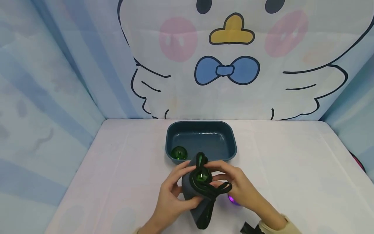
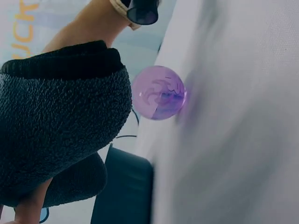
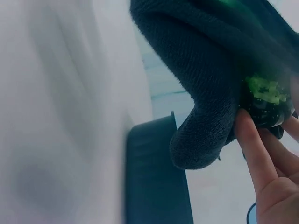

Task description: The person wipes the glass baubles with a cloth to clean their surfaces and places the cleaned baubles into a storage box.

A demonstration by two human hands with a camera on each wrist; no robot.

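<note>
Both hands hold a dark grey, fuzzy cloth piece (image 1: 189, 187) with black-green trim and a looped cord, above the table near the tray. My left hand (image 1: 175, 195) grips its left side, thumb across the near part and fingers by the top. A clear green ball (image 1: 203, 176) sits at the trimmed edge, and the curled fingers of my right hand (image 1: 235, 182) pinch it there; the right wrist view shows fingertips against this ball (image 3: 267, 95). Whether the ball lies inside the cloth is hidden. On the table below my right hand rests a clear purple ball (image 2: 159, 92).
A dark teal tray (image 1: 204, 125) stands just beyond the hands, with another green ball (image 1: 179, 152) in its near left corner. A black strap-like thing (image 1: 251, 228) shows by the right sleeve. Printed curtains surround the white table (image 1: 125, 175).
</note>
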